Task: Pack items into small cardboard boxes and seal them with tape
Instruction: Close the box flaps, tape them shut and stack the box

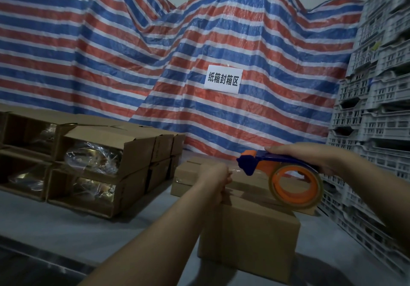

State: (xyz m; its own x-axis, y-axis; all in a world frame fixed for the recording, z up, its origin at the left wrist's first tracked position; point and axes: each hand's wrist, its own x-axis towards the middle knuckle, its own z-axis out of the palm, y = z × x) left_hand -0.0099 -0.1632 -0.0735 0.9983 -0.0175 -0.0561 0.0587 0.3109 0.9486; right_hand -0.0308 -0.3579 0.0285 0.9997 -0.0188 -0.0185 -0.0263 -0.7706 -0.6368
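A closed small cardboard box (250, 237) stands on the grey table in front of me. My right hand (310, 156) grips the blue and orange tape dispenser (277, 170) by its top, and its clear tape roll (296, 187) hangs just above the box's far right edge. My left hand (216, 178) sits on the box's top left, its fingers curled at the tape's free end near the dispenser's blade. Whether they pinch the tape is unclear.
Another closed box (188, 181) lies just behind. At left, stacked open boxes (95, 168) on their sides show plastic-wrapped goods. A striped tarp (155, 63) with a white sign (223, 79) hangs behind, grey plastic crates (377, 108) tower at right.
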